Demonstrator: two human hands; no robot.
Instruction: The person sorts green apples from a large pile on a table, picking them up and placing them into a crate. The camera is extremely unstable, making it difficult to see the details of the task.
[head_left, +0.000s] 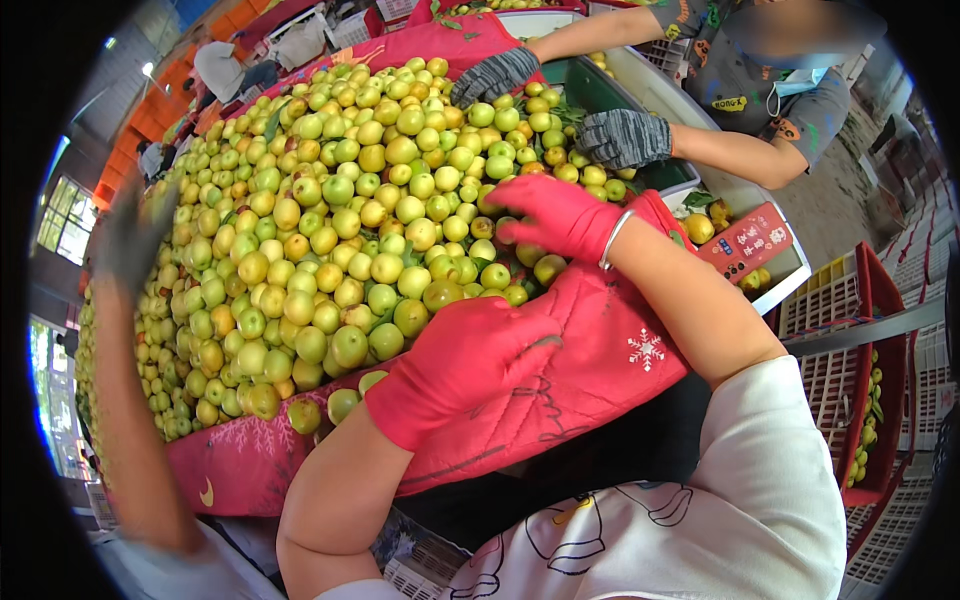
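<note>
A broad heap of round green-yellow fruit, apparently jujubes (322, 247), lies before me, some with brown patches. My left hand (465, 360), in a red glove, is at the heap's near edge above a red quilted cloth (592, 337). Its fingers are curled, and whatever may be inside them is hidden. My right hand (562, 217), also red-gloved and slightly blurred, hovers at the heap's right side. Its fingers are spread over the fruit, with nothing visible gripped between them. Some green leaves (382, 319) are mixed among the fruit.
Opposite, a co-worker's grey-gloved hands (626, 139) touch the fruit beside a green tray (660, 175). Another person's blurred gloved hand (135, 232) is at left. A red printed box (746, 244) sits on a white bin (784, 281). Plastic crates (821, 300) stand at right.
</note>
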